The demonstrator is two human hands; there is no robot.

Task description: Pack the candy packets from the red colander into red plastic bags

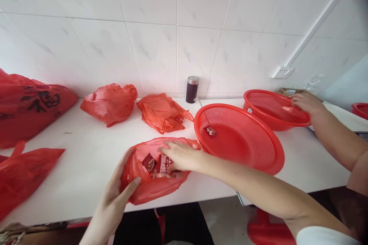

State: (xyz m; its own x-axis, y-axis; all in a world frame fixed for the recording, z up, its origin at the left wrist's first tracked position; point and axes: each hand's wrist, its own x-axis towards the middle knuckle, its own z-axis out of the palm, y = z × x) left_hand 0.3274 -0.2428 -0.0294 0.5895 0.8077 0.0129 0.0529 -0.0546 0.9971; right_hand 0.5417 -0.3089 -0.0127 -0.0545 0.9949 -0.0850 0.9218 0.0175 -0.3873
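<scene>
An opened red plastic bag (156,195) sits at the table's front edge. My left hand (120,187) grips its left side, thumb on the near wall and fingers behind the film. Inside the bag, my right hand (179,155) has its fingers and thumb around a small pink-and-red packet (166,163); part of the grip is hidden. A dark red packet (149,163) lies to the left of it. Just right of the bag is a large red perforated basket (238,149), with one small dark red packet (210,131) against its left wall.
Another person's hand (306,101) reaches into a second red basket (271,120) at the right. Along the wall are a dark tumbler (192,90), crumpled red bags (163,113), and a filled red bag (110,103). Larger red bags (31,111) stand left. A red stool (268,231) is below.
</scene>
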